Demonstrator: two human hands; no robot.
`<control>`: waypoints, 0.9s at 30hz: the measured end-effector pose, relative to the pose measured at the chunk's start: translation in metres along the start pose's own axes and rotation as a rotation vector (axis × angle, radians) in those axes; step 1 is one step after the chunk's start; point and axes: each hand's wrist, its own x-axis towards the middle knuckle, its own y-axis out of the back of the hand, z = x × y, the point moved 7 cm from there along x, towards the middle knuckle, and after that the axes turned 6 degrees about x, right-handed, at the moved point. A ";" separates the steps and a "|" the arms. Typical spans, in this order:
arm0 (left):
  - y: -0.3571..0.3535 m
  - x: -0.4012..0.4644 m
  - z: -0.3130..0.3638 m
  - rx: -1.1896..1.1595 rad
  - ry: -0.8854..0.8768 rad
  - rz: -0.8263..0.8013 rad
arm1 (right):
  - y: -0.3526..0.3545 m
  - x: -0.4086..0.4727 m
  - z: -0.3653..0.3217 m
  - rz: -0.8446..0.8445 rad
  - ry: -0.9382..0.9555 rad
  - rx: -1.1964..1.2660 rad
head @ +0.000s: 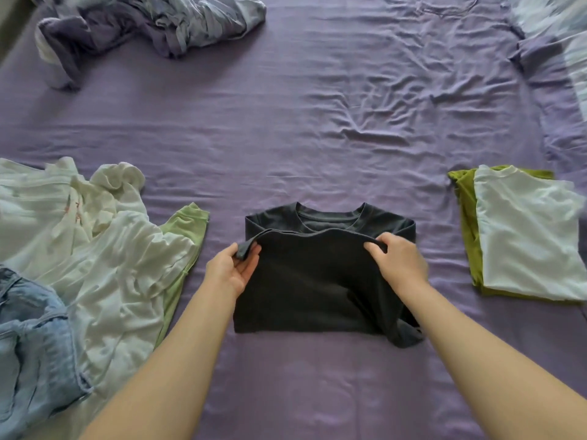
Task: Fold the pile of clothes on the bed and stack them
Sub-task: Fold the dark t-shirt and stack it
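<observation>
Gripping one black shirt (317, 281), two hands

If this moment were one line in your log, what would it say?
step: folding dark grey T-shirt | left hand, right hand: pinch folded-up hem | stack: white top on olive top

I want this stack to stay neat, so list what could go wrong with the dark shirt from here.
1. Both hands, left hand and right hand, pinch the dark shirt by its lifted hem; uneven pulling could skew the fold.
2. A loose bit of fabric sticks out at its near right corner and may stay untucked.
3. The folded stack lies apart, so carrying could undo the fold.
</observation>
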 end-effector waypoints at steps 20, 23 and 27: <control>-0.147 0.012 -0.141 0.780 -0.041 -0.375 | 0.007 0.108 0.043 -0.321 -0.053 0.238; -0.162 0.000 -0.165 0.821 -0.015 -0.435 | 0.037 0.118 0.047 -0.108 0.008 0.239; -0.172 -0.011 -0.186 0.822 0.017 -0.463 | 0.038 0.094 0.074 0.030 -0.137 0.443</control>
